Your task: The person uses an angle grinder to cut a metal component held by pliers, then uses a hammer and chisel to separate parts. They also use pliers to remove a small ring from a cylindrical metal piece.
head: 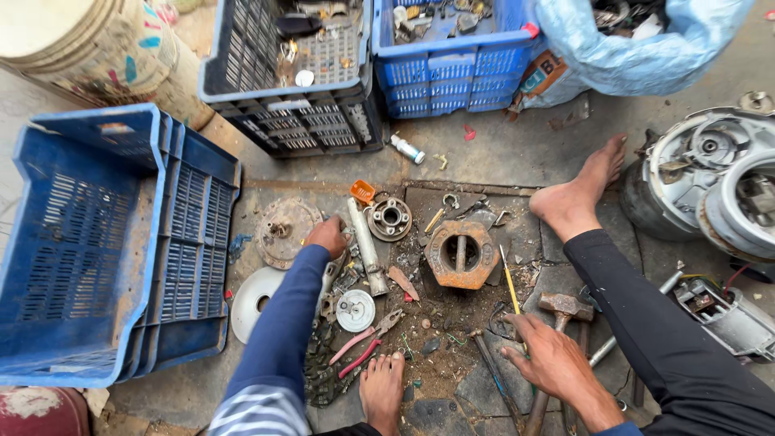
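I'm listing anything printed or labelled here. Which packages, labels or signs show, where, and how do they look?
Small bottle: lying on the ground below the crates, white with a dark band.
Printed label: top, beside the light blue plastic bag, orange and blue, tilted.
No screens.

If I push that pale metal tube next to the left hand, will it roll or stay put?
The pale metal tube looks round and rigid, so it would probably roll sideways. Scrap crowded around it and the left hand beside it would likely stop it soon. It seems solid, probably heavy for its size.
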